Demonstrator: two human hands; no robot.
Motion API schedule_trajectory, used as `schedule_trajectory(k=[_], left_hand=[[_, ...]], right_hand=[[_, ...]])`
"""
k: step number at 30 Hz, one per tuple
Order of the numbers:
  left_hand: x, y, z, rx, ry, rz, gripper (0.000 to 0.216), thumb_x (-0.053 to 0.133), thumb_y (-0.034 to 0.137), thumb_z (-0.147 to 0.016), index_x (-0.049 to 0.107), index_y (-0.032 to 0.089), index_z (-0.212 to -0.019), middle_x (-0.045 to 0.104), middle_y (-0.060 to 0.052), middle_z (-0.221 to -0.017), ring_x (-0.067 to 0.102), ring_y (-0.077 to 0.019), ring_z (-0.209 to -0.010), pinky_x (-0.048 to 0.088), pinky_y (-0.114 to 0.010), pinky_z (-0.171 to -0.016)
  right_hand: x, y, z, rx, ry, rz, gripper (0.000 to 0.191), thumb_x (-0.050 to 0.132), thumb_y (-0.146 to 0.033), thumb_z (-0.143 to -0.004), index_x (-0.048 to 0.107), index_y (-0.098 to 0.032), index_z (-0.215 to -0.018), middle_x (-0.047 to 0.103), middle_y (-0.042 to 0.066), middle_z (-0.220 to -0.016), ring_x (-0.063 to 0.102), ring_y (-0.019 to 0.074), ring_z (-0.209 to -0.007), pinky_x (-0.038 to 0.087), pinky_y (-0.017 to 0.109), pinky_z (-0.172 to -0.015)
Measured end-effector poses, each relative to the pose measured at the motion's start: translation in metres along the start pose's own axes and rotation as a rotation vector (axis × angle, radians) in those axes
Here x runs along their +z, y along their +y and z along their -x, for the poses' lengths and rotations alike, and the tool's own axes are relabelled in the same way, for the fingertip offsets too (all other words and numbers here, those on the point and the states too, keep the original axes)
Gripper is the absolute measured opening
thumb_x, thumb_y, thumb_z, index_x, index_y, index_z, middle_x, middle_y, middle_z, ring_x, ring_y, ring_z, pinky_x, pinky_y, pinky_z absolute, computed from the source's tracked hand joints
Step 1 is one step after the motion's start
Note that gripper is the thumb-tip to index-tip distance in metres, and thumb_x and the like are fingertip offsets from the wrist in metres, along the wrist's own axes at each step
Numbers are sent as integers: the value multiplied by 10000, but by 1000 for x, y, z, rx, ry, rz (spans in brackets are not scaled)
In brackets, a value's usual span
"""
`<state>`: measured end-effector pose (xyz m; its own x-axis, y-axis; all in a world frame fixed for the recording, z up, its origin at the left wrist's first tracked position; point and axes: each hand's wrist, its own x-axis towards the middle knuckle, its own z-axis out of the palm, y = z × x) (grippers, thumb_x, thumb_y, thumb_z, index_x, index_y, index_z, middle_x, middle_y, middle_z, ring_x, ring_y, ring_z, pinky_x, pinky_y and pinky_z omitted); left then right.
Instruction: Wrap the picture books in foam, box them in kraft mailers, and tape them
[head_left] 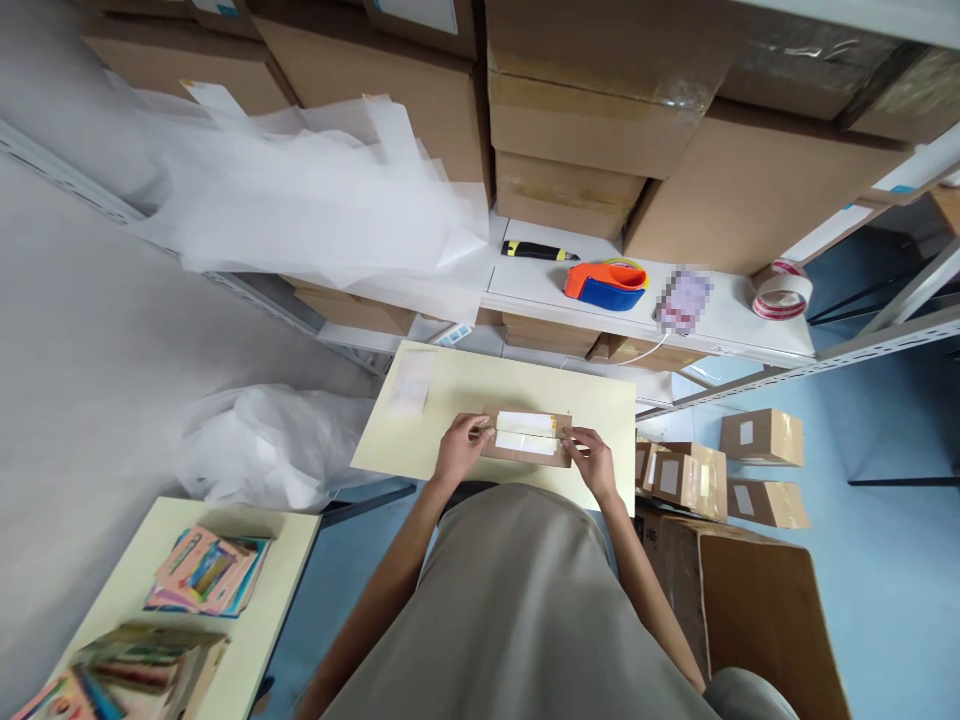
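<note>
A small, flat cardboard box (529,460) lies near the front edge of the pale yellow table (450,377), right before my body. Two white strips, perhaps a label split along a seam, show on its top. My left hand (459,447) pinches the box's left end between thumb and fingers. At the opposite end, my right hand (591,461) grips the right edge in the same way. What lies inside the box is hidden. A pale sheet (412,383) rests at the table's far left.
Above the table, a shelf (517,285) carries a utility knife (538,250), an orange-and-blue tape dispenser (606,286), a phone (683,300), a tape roll (782,291) and white wrapping sheets (315,195). Books (206,570) lie on a left table. Boxes (761,437) stand right, beside a large open carton (765,620).
</note>
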<state>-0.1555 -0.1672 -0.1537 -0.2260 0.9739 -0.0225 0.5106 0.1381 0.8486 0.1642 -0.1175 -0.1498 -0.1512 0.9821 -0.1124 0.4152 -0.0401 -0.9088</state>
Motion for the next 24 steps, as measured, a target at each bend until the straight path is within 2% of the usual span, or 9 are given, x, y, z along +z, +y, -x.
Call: schedule_trajectory(k=[2, 5, 10, 14, 19, 24], left_hand=[[0, 2, -2, 20, -6, -58, 226, 705, 358, -1005, 780, 242, -1184, 737, -77, -1229, 788, -202, -938, 681, -365, -922], [-4, 5, -3, 85, -40, -181, 184, 708, 326, -1016, 806, 262, -1158, 752, -64, -1196, 788, -223, -1008, 662, -365, -968], [-10, 5, -1, 158, -67, -265, 164, 723, 312, -1021, 841, 274, -1128, 768, -55, -1184, 787, -229, -1066, 648, -357, -995], [-8, 1, 1, 146, -36, -237, 156, 737, 306, -1012, 853, 283, -1114, 772, -52, -1168, 796, -231, -1054, 656, -353, -969], [0, -5, 2, 93, 19, -169, 193, 687, 319, -1034, 854, 288, -1124, 781, -59, -1171, 799, -236, -1035, 662, -372, -950], [7, -11, 4, 54, 76, -35, 239, 663, 415, -1041, 853, 294, -1123, 781, -64, -1178, 793, -244, -1065, 665, -404, -973]], right_hand=[[1, 4, -1, 1, 5, -12, 480, 714, -659, -960, 883, -264, -1173, 764, 135, -1305, 789, 254, -916, 692, 409, -740], [3, 10, -2, 10, 13, -64, 467, 760, -668, -925, 897, -268, -1121, 760, 133, -1287, 771, 239, -886, 684, 399, -714], [7, 23, -6, 41, 47, -208, 469, 863, -678, -824, 908, -256, -1022, 763, 133, -1191, 752, 258, -978, 677, 415, -796], [9, 27, -9, 60, 39, -248, 429, 887, -655, -802, 902, -254, -952, 779, 128, -1148, 749, 278, -1068, 661, 440, -896], [13, 26, -9, 94, 70, -286, 401, 891, -638, -789, 894, -263, -932, 789, 121, -1148, 749, 285, -1089, 651, 443, -897], [14, 22, -7, 98, 86, -336, 390, 899, -619, -780, 894, -264, -941, 792, 123, -1140, 737, 311, -1157, 642, 464, -940]])
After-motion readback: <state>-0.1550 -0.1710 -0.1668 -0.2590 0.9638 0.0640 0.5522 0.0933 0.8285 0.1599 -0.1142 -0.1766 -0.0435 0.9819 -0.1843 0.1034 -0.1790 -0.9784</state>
